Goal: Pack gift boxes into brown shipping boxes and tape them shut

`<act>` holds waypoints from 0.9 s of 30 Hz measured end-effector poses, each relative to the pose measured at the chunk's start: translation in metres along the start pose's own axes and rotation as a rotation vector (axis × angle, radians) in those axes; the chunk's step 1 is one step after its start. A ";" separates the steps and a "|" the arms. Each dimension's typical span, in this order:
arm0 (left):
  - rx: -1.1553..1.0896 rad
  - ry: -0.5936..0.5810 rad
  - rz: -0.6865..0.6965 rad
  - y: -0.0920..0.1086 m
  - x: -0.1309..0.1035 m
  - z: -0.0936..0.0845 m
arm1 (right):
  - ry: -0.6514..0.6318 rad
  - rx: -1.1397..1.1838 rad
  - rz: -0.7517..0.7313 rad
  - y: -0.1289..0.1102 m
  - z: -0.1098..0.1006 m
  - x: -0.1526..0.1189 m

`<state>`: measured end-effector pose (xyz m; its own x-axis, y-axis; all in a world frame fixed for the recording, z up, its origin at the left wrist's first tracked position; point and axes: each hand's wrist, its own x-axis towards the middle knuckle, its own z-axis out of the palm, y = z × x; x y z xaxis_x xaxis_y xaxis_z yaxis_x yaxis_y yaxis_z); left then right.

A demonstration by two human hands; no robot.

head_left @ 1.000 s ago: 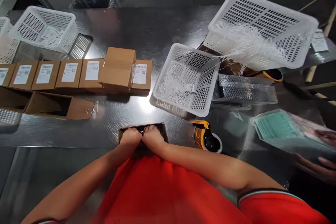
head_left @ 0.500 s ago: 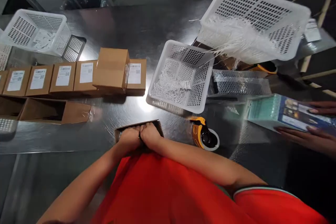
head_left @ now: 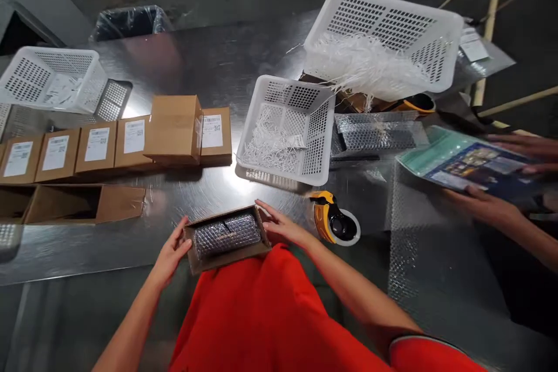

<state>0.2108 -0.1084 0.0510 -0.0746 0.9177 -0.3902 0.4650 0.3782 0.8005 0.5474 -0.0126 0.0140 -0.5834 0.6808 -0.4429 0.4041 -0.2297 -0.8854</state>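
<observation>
An open cardboard box [head_left: 248, 254] rests against my red shirt at the table's front edge. Inside it lies a bubble-wrapped item [head_left: 227, 235], dark and oblong; its kind is hidden by the wrap. My left hand [head_left: 168, 253] grips the box's left end, thumb and fingers over the wall. At the opposite end my right hand [head_left: 281, 225] holds the right wall, fingers along its edge. A tape dispenser [head_left: 335, 220], orange and black, lies just right of my right hand.
Labelled cartons [head_left: 96, 145] line the left, with open boxes [head_left: 67, 203] before them. White baskets [head_left: 326, 154] of shredded paper stand centre and back right. A co-worker's hands [head_left: 492, 206] hold a blue printed package [head_left: 473, 163] near bubble wrap [head_left: 401, 256] at right.
Both hands have come out of the box's middle and moved apart to its two ends, showing the wrapped item. The co-worker's package has turned and tilted. My view has shifted to the right.
</observation>
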 end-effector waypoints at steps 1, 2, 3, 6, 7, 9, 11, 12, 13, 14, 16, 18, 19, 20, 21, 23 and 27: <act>-0.185 -0.136 -0.078 -0.007 0.005 0.001 | -0.044 0.127 0.006 0.010 0.005 0.002; -0.335 -0.226 -0.136 -0.012 0.012 0.005 | -0.058 0.236 -0.006 0.017 0.012 0.004; -0.435 -0.263 -0.172 -0.016 0.018 0.010 | -0.058 0.321 -0.026 0.023 0.019 0.008; -0.484 -0.158 -0.193 -0.021 0.036 0.031 | 0.040 0.407 -0.045 0.025 0.039 0.021; -0.445 -0.090 -0.195 -0.021 0.041 0.038 | 0.089 0.391 -0.030 0.023 0.044 0.025; -0.338 0.041 -0.200 -0.021 0.047 0.049 | 0.179 0.334 -0.010 0.018 0.051 0.032; -0.237 0.132 -0.195 -0.021 0.049 0.057 | 0.215 0.273 -0.036 0.015 0.052 0.034; -0.203 0.146 -0.191 -0.021 0.049 0.059 | 0.209 0.242 -0.063 0.015 0.052 0.034; -0.184 0.148 -0.189 -0.021 0.049 0.061 | 0.201 0.211 -0.090 0.016 0.051 0.032; -0.176 0.147 -0.185 -0.021 0.049 0.061 | 0.198 0.182 -0.112 0.018 0.051 0.029; -0.184 0.135 -0.163 -0.022 0.048 0.060 | 0.218 0.135 -0.145 0.022 0.050 0.024; -0.226 0.090 -0.134 -0.023 0.047 0.055 | 0.262 0.111 -0.162 0.027 0.051 0.020; -0.271 0.051 -0.131 -0.022 0.047 0.052 | 0.279 0.110 -0.169 0.028 0.051 0.019; -0.335 0.008 -0.146 -0.022 0.046 0.049 | 0.292 0.114 -0.172 0.029 0.051 0.019; -0.414 -0.024 -0.185 -0.020 0.046 0.047 | 0.298 0.121 -0.168 0.030 0.050 0.020; -0.582 -0.058 -0.309 -0.015 0.045 0.045 | 0.298 0.144 -0.130 0.029 0.049 0.024; -0.693 -0.052 -0.452 -0.004 0.045 0.051 | 0.343 0.212 0.018 0.026 0.053 0.035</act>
<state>0.2507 -0.0754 0.0067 -0.0753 0.6587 -0.7486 -0.2505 0.7142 0.6536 0.4999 -0.0319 -0.0317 -0.2938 0.8597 -0.4178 0.2368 -0.3580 -0.9032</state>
